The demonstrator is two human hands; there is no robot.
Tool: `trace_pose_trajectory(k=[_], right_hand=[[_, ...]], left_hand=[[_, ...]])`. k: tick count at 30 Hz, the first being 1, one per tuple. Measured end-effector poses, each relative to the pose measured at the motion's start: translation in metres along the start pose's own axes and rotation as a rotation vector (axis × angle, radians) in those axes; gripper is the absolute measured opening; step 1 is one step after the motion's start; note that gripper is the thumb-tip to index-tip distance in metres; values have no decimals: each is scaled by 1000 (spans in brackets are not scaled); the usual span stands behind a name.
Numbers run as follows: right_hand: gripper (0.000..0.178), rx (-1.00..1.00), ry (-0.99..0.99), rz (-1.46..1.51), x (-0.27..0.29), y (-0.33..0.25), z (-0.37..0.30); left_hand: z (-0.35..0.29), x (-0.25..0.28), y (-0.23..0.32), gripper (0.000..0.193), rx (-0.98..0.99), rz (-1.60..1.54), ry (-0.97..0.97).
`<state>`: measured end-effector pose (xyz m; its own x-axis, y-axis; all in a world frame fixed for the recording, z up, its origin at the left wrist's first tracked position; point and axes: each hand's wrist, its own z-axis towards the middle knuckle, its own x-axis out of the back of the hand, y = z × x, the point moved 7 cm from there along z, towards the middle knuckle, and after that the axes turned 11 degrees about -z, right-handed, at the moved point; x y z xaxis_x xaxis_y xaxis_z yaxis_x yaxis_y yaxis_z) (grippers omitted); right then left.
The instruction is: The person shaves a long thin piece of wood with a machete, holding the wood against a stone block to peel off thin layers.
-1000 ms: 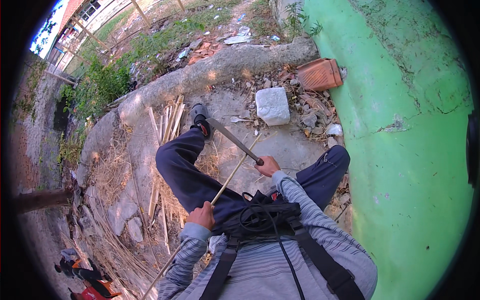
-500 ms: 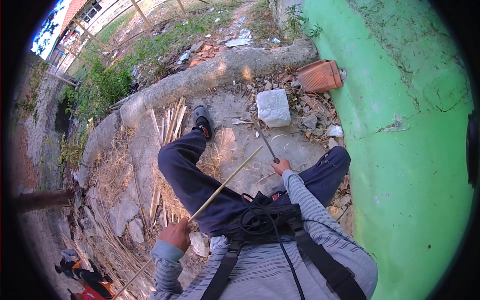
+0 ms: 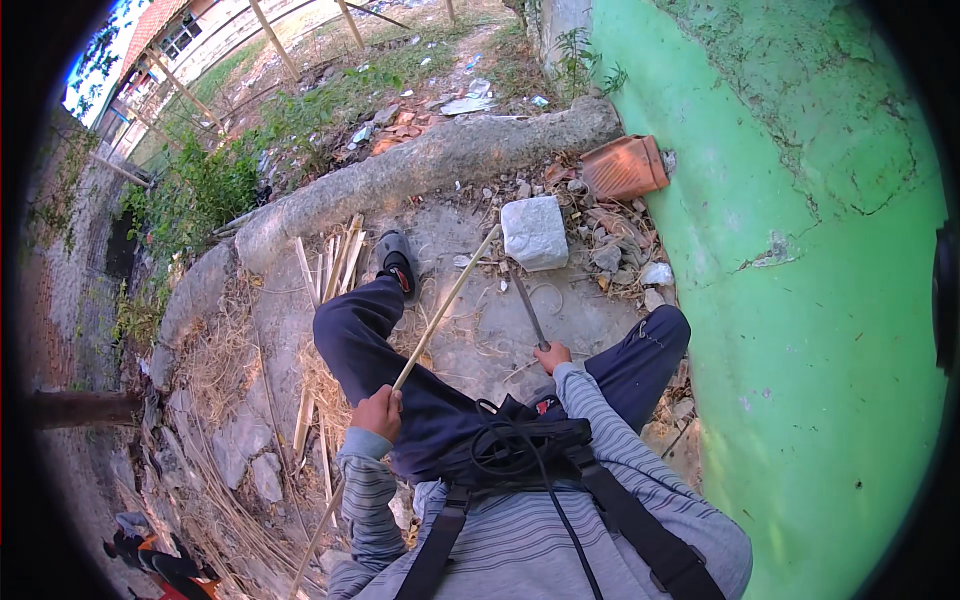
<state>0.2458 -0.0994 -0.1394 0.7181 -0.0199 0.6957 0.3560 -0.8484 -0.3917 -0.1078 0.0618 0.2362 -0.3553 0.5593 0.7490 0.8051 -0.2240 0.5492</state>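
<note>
My left hand (image 3: 377, 413) is closed around a long thin bamboo strip (image 3: 447, 305). The strip slants up and away across my left thigh, and its far tip is beside the left edge of a white block (image 3: 534, 233). Its other end trails back past my left forearm. In my right hand (image 3: 552, 357), between my knees, is the handle of a long dark-bladed knife (image 3: 527, 308). The blade points forward, its tip close to the block's near left corner. Strip and blade are apart. A small pale spoon-like piece (image 3: 462, 261) lies left of the block.
Split bamboo pieces (image 3: 345, 262) and shavings (image 3: 323, 385) lie around my left leg. A green wall (image 3: 790, 330) rises on the right, with a clay tile (image 3: 625, 168) and rubble (image 3: 607, 257) at its foot. A low concrete curb (image 3: 400, 183) curves ahead. People (image 3: 160, 560) appear lower left.
My left hand has moved right and forward, and the strip's tip has swung up to the block. The knife is more upright, with my right hand slightly lower in view.
</note>
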Motion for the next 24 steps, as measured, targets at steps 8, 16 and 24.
trace_pose_trajectory(k=[8,16,24], right_hand=[[47,-113,197,-45,22,9,-7],[48,-121,-66,-28,38,-4,-15],[43,-195,-33,68,39,41,-12]], left_hand=[[8,-15,-16,30,-21,-306,68],[21,-38,-63,35,50,-739,-47],[33,-38,-47,32,61,-1046,-259]])
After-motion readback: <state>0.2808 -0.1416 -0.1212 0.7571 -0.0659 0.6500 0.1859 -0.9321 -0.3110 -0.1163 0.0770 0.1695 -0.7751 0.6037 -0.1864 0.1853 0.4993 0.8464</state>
